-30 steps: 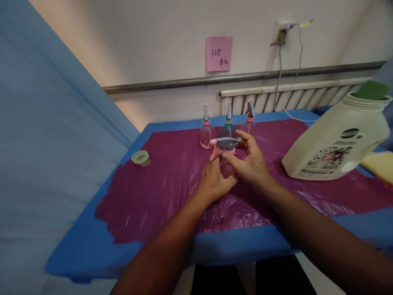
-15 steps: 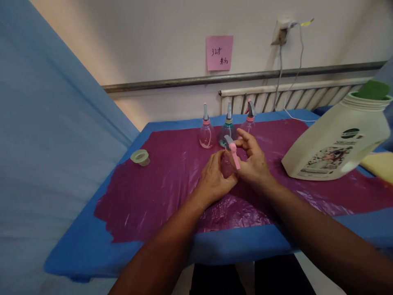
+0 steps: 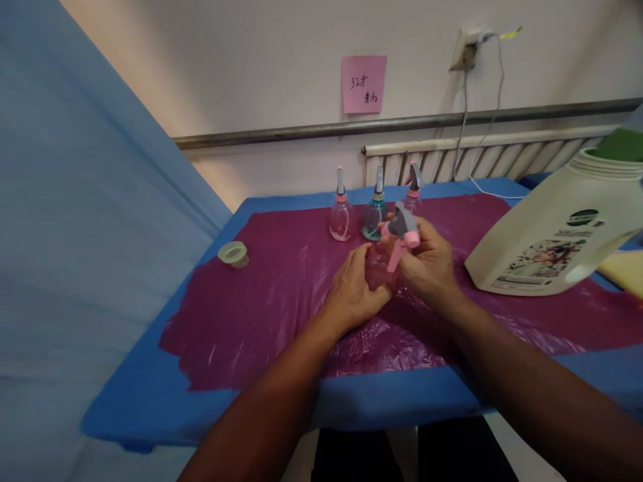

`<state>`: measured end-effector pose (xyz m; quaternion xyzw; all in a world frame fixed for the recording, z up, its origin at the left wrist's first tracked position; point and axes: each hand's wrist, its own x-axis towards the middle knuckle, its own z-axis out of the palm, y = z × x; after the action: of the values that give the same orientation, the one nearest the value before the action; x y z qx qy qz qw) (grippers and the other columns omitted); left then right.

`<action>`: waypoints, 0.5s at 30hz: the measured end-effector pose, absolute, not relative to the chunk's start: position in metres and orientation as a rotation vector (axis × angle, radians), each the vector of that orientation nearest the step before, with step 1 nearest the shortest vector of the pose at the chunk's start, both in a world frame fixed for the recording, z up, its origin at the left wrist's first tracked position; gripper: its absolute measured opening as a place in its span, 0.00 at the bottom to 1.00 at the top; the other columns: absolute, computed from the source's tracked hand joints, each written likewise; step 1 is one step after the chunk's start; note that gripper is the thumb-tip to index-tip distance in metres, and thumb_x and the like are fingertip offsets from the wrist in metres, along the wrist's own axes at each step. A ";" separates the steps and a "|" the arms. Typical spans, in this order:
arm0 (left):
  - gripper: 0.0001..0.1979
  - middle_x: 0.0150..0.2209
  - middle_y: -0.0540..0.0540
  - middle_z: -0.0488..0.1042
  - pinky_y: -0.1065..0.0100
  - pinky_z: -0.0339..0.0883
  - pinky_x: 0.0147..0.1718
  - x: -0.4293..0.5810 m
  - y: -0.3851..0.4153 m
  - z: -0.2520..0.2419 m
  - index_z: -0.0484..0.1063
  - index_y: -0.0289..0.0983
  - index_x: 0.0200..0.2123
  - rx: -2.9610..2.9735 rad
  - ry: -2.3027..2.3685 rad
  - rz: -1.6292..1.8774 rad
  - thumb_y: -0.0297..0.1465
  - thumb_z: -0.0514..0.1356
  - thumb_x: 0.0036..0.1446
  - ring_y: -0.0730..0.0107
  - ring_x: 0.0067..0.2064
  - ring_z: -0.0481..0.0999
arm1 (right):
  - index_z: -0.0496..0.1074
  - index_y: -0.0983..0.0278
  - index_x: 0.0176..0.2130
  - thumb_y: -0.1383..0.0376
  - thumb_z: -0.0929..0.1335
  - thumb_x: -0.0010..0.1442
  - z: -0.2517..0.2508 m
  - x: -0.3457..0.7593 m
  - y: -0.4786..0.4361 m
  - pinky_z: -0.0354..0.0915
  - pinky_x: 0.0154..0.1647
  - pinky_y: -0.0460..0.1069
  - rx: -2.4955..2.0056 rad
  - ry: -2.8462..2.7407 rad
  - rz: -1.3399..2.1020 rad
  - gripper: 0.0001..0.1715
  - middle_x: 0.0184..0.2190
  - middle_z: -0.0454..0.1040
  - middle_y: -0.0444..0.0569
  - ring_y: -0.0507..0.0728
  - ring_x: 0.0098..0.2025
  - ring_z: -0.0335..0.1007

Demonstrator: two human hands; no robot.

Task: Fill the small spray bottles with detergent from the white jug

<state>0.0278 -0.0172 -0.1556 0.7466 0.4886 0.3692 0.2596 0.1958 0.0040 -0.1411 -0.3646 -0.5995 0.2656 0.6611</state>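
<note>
My left hand (image 3: 354,288) wraps round the clear body of a small pink spray bottle (image 3: 380,266) standing on the magenta plastic sheet (image 3: 271,301). My right hand (image 3: 431,268) grips the bottle's grey and pink trigger head (image 3: 403,227) from the right, with the pink trigger pointing down toward me. Behind them stand three more small spray bottles: a pink one (image 3: 341,217), a teal one (image 3: 374,215) and another pink one (image 3: 414,184) partly hidden by my right hand.
A large white detergent jug (image 3: 557,234) with a green cap leans at the right. A pale green cap (image 3: 233,254) lies at the sheet's left edge. Blue cloth (image 3: 75,221) covers the table and hangs on the left. A pink note (image 3: 364,84) and a radiator are on the wall.
The trigger head has turned in my right hand, from lying sideways to pointing its pink trigger toward me. My right fingers have closed round it. My left hand stayed on the bottle.
</note>
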 end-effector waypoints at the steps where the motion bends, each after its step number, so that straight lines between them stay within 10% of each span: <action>1: 0.36 0.69 0.34 0.77 0.35 0.75 0.69 0.027 -0.018 -0.156 0.68 0.44 0.70 2.033 1.331 0.987 0.35 0.74 0.62 0.36 0.69 0.79 | 0.82 0.51 0.56 0.52 0.79 0.69 -0.135 0.197 0.003 0.82 0.61 0.66 -0.816 -1.327 0.621 0.19 0.54 0.87 0.50 0.66 0.55 0.86; 9: 0.41 0.74 0.32 0.72 0.39 0.68 0.76 0.027 -0.019 -0.154 0.62 0.41 0.75 2.045 1.362 0.939 0.34 0.72 0.63 0.39 0.75 0.74 | 0.81 0.52 0.58 0.44 0.83 0.66 -0.072 0.214 -0.010 0.86 0.50 0.65 -0.669 -1.280 0.475 0.28 0.47 0.88 0.49 0.66 0.48 0.88; 15: 0.42 0.74 0.33 0.73 0.40 0.69 0.75 0.025 -0.021 -0.157 0.62 0.42 0.76 2.057 1.341 0.954 0.38 0.73 0.63 0.40 0.75 0.75 | 0.84 0.50 0.53 0.52 0.83 0.69 -0.042 0.227 -0.020 0.84 0.50 0.63 -0.658 -1.494 0.421 0.16 0.47 0.87 0.47 0.65 0.49 0.86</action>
<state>0.0252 -0.0207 -0.1573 0.7559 0.4928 0.3505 0.2508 0.2270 -0.0199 -0.0418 -0.2915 -0.6615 0.1865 0.6653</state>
